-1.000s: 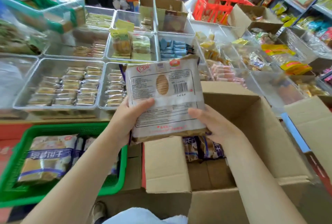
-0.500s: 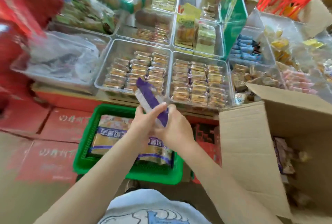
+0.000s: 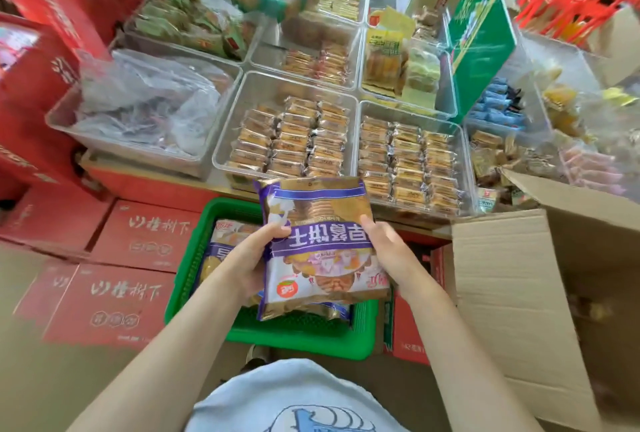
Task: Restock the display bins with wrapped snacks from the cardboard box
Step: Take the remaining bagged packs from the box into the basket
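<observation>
Both hands grip 1 biscuit bag (image 3: 320,244) over the green basket (image 3: 304,334): the left hand (image 3: 251,258) curls around its left edge, the right hand (image 3: 388,251) around its right. It is best lowered flat onto the 1 bag (image 3: 227,241) visibly lying there, label up. 1 cardboard box (image 3: 512,286) stands open just right. 2 clear bins (image 3: 349,109) of small packs sit beyond.

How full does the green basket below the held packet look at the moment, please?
Partly filled, as far as visible. The green basket holds at least one packet at its left, but the biscuit packet, gripped by both hands, hides most of its inside.
</observation>
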Available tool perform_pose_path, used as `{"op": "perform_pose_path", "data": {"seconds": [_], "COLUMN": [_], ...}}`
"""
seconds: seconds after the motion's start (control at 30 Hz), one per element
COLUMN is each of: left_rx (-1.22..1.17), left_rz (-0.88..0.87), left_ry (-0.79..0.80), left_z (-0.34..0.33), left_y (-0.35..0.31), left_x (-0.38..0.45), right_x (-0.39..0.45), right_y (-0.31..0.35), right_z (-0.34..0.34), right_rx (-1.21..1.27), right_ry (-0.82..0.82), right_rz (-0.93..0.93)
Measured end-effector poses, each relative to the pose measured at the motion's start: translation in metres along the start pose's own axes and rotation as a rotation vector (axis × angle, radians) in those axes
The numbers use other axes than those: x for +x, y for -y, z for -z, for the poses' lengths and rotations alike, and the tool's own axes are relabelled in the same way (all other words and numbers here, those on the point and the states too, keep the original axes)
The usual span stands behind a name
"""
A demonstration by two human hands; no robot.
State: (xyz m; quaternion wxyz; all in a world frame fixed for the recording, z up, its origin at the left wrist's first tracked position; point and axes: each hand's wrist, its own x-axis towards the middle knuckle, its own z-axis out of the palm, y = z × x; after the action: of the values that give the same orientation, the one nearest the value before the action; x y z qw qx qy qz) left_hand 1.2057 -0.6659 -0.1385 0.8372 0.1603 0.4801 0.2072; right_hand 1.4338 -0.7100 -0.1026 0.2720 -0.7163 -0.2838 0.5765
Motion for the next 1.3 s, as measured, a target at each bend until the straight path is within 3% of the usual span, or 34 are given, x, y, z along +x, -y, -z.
{"op": "perform_pose_path", "data": {"seconds": [0.1, 0.2, 0.27, 0.33, 0.43, 0.53, 0.6, 0.7, 0.77, 0.87, 0.93, 1.0, 1.1, 1.17, 1.2, 1.3], "left_rx": [0.05, 0.196, 0.486, 0.82, 1.317, 1.889, 2.034, 1.976, 1.852, 1.323, 0.966, 0.721, 0.394, 0.272, 0.257, 0.329], "left_rz": [0.004, -0.138, -0.294, -0.493, -0.78, -0.808, -0.826, -0.904, -0.783, -0.494, -0.356, -0.258, -0.099, -0.022, 0.005, 0.069], "left_ry": [0.021, -0.027, -0.098, -0.125, 0.016, -0.082, -0.237, -0.267, -0.274, -0.183, -0.13, -0.111, -0.094, -0.094, -0.1, -0.163], "left_z": [-0.01, -0.015, -0.013, -0.016, -0.044, -0.074, -0.084, -0.085, -0.074, -0.051, -0.036, -0.023, -0.008, 0.0, 0.005, 0.017], "left_y": [-0.003, -0.013, -0.019, -0.025, -0.029, -0.022, -0.018, -0.025, -0.03, -0.022, -0.011, 0.004, 0.027, 0.043, 0.052, 0.074], "left_x": [-0.001, 0.002, 0.007, 0.001, -0.018, -0.017, -0.01, -0.004, 0.0, 0.01, 0.017, 0.022, 0.027, 0.033, 0.038, 0.056], "right_x": [-0.01, -0.016, -0.02, -0.027, -0.031, -0.033, -0.035, -0.031, -0.026, -0.027, -0.028, -0.021, -0.009, 0.002, 0.009, 0.027], "right_y": [-0.009, -0.014, -0.012, -0.002, 0.019, 0.035, 0.039, 0.037, 0.031, 0.021, 0.008, -0.012, -0.04, -0.063, -0.077, -0.12], "right_z": [0.003, 0.005, 0.01, 0.013, 0.01, 0.003, -0.002, 0.0, 0.006, 0.012, 0.009, 0.007, 0.001, -0.007, -0.012, -0.025], "right_rx": [0.234, 0.169, -0.103, -0.559, -1.284, -1.503, -1.545, -1.508, -1.395, -1.017, -0.692, -0.389, -0.006, 0.227, 0.267, 0.182], "right_ry": [0.166, 0.063, -0.051, -0.093, -0.124, -0.172, -0.216, -0.336, -0.471, -0.697, -0.738, -0.629, -0.273, -0.048, -0.011, -0.068], "right_rz": [0.04, 0.163, 0.254, 0.4, 0.6, 0.779, 0.861, 0.906, 0.903, 0.951, 0.841, 0.507, -0.028, -0.148, -0.153, -0.181]}}
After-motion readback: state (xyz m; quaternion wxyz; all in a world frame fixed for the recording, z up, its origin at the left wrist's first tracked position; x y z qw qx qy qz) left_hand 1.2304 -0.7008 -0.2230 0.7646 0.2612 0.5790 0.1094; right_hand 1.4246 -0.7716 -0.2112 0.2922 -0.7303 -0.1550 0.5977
